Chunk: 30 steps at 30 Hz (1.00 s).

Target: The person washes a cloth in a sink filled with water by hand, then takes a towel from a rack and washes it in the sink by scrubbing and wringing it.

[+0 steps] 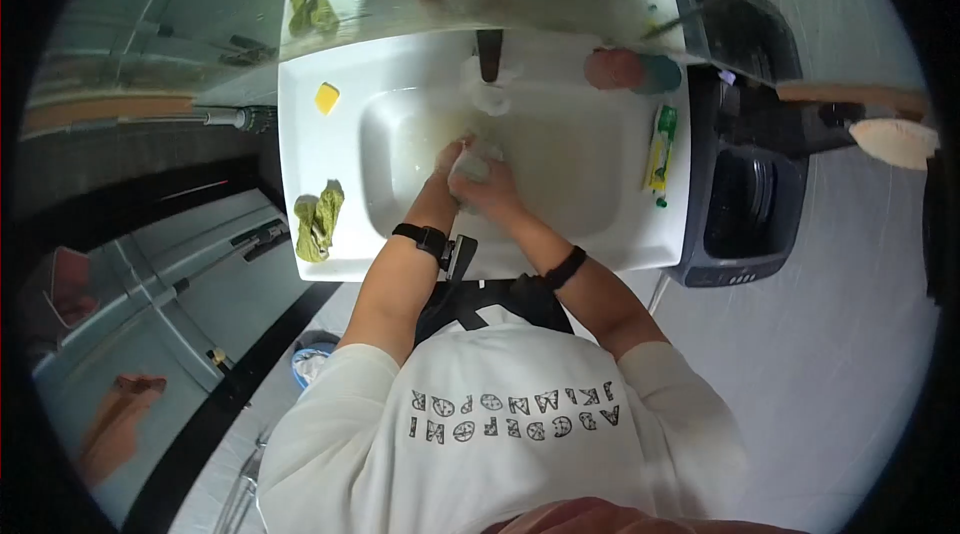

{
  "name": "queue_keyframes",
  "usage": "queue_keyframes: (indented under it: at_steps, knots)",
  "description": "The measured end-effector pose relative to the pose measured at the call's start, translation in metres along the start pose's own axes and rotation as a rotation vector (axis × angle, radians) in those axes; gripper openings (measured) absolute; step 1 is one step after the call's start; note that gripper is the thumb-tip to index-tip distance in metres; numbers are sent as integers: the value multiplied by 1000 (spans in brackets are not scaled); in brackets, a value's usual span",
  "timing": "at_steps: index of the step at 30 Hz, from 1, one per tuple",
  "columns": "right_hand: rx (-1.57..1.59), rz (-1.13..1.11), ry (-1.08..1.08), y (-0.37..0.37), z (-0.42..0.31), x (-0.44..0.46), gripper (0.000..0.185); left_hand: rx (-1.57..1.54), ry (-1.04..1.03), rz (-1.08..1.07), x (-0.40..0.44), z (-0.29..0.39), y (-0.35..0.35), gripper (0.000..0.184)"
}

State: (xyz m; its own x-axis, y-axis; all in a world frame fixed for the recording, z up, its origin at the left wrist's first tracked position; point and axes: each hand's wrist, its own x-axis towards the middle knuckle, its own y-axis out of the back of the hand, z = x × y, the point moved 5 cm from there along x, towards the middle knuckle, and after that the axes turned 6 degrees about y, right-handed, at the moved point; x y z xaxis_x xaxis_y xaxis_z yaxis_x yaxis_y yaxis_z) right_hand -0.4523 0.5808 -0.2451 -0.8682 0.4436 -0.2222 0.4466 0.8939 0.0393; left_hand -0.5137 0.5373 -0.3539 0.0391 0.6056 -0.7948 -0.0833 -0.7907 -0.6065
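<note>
A white washbasin (335, 159) holds cloudy water. Over its middle, my left hand (453, 156) and my right hand (488, 189) meet around a wet, pale, soapy-looking cloth (474, 166). The fingers of both hands are curled against it, and the cloth partly hides them. Just beyond my hands stands the dark faucet (489, 59), with white foam (490, 97) beneath its spout.
On the basin's left rim lie a yellow piece (327, 98) and a green cloth (319, 222). A toothpaste tube (661, 152) and a pink cup (613, 69) are on the right. A dark grey bin (748, 209) stands beside the basin; a mirror spans the back.
</note>
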Motion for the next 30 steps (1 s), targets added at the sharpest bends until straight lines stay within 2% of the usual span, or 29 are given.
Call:
queue_keyframes:
  at_steps: [1,3,4,6,9,10,11,13,14,15,16,17,19,20,21,22,23,24,25,26,27,28,29,30]
  knots:
    - [13,23,-9,-7,1,-1,38,14,-26,36,-4,-3,-1,47]
    - [-299,292,166,-1,-12,2,35,8,-68,47,-4,-10,1,45]
    - [-297,308,158,-1,-7,5,35,0,-82,37,-4,-13,0,45]
    - [-570,288,46,0,6,12,39,-6,-114,11,-1,-12,4,44]
    - [-668,162,-7,2,15,20,44,-19,-166,-18,-7,-14,12,42]
    - [-675,160,-4,12,35,33,44,-20,-197,-25,-14,-16,15,42]
    - [-872,162,-32,28,77,51,47,-12,-216,-15,-23,-20,14,41]
    - [-959,217,-137,57,84,53,52,74,-231,96,-48,-30,5,39]
    - [-852,273,-205,76,64,52,55,129,-215,172,-60,-33,-3,37]
    - [-858,255,-351,99,62,53,57,228,-178,326,-68,-36,-3,35]
    - [-862,230,-502,117,65,50,60,213,-184,333,-74,-35,3,35]
    - [-865,222,-496,127,67,47,60,128,-178,362,-79,-30,12,36]
    - [-1294,418,-433,150,59,39,66,39,-174,382,-78,-14,26,39]
    - [-1302,416,-436,146,68,34,66,178,-218,541,-76,-2,42,46]
    - [-1274,306,-289,132,79,32,68,315,-258,700,-72,3,56,53]
    - [-1237,195,-141,116,89,30,70,305,-254,701,-59,-1,63,53]
    - [-1240,191,-134,102,94,24,70,583,-321,832,-45,5,69,59]
    - [-1392,-18,-184,79,105,18,68,867,-393,959,-37,14,66,65]
    - [-1533,-239,-240,63,117,14,65,1111,-393,992,-31,14,58,71]
    - [-1532,-249,-242,66,108,15,65,1107,-384,996,-26,15,59,71]
    - [-1527,-364,-165,67,82,16,61,1381,-279,887,-11,13,54,65]
    - [-1518,-475,-86,69,70,16,57,1511,-217,825,-4,11,53,63]
    - [-1520,-483,-86,72,97,21,57,1638,-165,755,5,8,53,61]
    - [-1421,-232,-7,78,136,30,51,1558,-129,799,6,8,60,53]
